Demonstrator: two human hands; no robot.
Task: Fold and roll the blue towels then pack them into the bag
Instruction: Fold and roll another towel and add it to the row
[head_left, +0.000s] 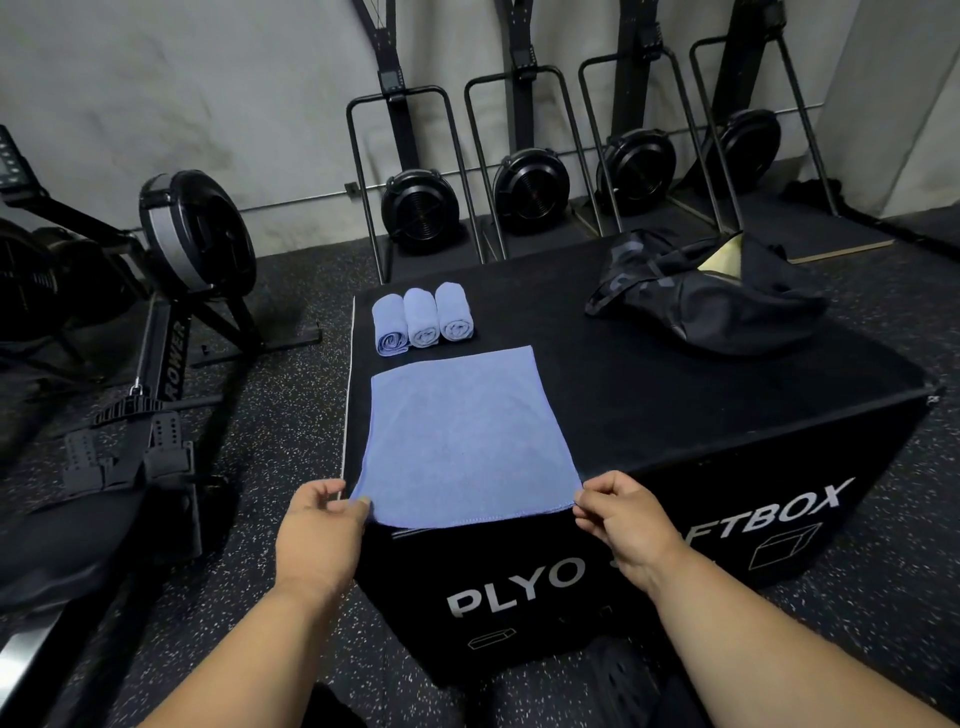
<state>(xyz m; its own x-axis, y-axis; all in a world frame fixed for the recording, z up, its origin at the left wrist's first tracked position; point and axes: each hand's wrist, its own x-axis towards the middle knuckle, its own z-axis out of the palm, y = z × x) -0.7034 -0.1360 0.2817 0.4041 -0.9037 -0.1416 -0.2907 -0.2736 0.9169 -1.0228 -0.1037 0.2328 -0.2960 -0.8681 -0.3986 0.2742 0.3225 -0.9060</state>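
The left hand (318, 525) pinches the near left corner of a flat blue towel (462, 436), thumb and fingertips closed on the cloth. The right hand (621, 512) pinches the near right corner the same way. Between the two hands the stitched near hem of the towel hangs just over the front edge of a black box (701, 415), and the rest lies spread on the box top, reaching straight away from the hands.

The towel is roughly square, slightly longer going away from the hands than across. Its left edge runs close along the box's left edge. To the right of the right hand the box top is open dark surface.

Beyond the towel's far edge, ahead of the left hand, three rolled towels (423, 319) lie side by side, touching, their long axes pointing away and their spiral ends facing the hands. The cloth looks soft and finely napped.

Far ahead and to the right of the right hand a black bag (711, 306) slumps on the box top, its mouth open and showing pale lining. The floor (291, 395) is speckled dark rubber.
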